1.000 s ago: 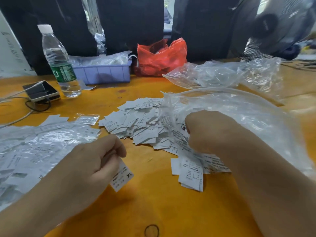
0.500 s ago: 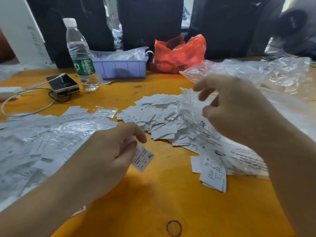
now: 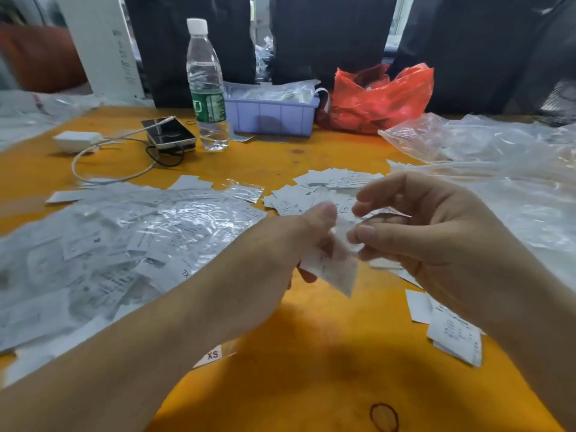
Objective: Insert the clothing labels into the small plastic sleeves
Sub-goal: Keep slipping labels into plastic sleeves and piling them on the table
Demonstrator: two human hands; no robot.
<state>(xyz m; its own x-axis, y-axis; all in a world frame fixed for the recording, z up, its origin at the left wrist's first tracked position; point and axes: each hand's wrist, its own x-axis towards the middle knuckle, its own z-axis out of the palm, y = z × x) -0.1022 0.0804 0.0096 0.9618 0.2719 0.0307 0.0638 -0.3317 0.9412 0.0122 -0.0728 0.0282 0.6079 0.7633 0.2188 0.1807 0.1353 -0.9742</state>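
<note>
My left hand (image 3: 280, 257) pinches a white clothing label (image 3: 338, 274) above the orange table (image 3: 311, 353). My right hand (image 3: 417, 232) meets it from the right and pinches a small clear plastic sleeve (image 3: 378, 217) at the label's top edge. Whether the label's tip is inside the sleeve I cannot tell, the spot is blurred. A heap of loose white labels (image 3: 311, 191) lies behind my hands. A big pile of bagged labels in sleeves (image 3: 109, 244) covers the table at the left. A few more labels (image 3: 452, 332) lie under my right forearm.
A water bottle (image 3: 205, 85), a phone (image 3: 168, 132) with a white cable and charger (image 3: 76, 141), a lilac bin (image 3: 271, 115) and a red plastic bag (image 3: 380, 98) stand at the back. Large clear bags (image 3: 498, 169) fill the right side. An XS label (image 3: 213, 355) lies by my left forearm.
My right hand left the big clear bag and came down to the left hand with a small sleeve. My left hand lifted its label toward the middle. The view turned left.
</note>
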